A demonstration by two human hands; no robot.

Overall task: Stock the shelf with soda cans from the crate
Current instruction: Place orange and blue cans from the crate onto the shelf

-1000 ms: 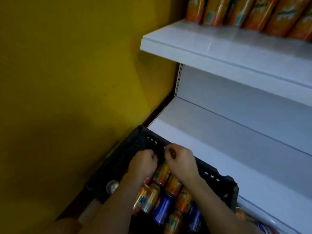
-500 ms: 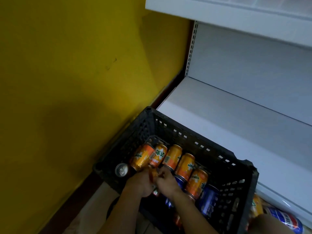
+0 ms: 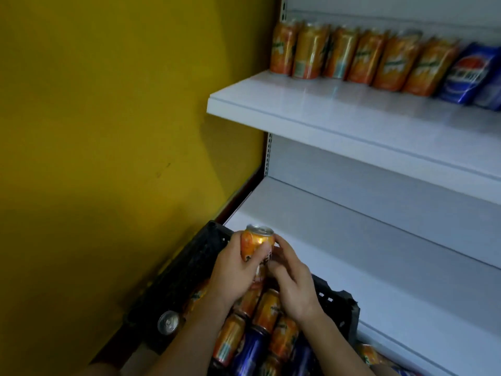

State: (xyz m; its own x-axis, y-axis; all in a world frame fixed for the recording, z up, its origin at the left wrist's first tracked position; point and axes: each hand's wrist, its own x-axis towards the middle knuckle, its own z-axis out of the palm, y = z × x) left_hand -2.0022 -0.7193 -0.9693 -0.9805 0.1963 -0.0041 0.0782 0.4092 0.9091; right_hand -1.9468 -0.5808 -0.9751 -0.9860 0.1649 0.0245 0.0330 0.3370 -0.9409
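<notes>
Left hand [image 3: 233, 270] grips an upright orange can [image 3: 254, 246] over the black crate [image 3: 189, 270]; right hand [image 3: 292, 283] curls beside it, fingers touching. Cans [image 3: 352, 58] line the upper shelf [image 3: 339, 115].

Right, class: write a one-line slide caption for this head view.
Both hands, left hand and right hand, lift an orange can from the black crate.

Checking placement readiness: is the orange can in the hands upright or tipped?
Upright: the orange can shows its silver top uppermost, gripped by the left hand and right hand above the crate.
</notes>
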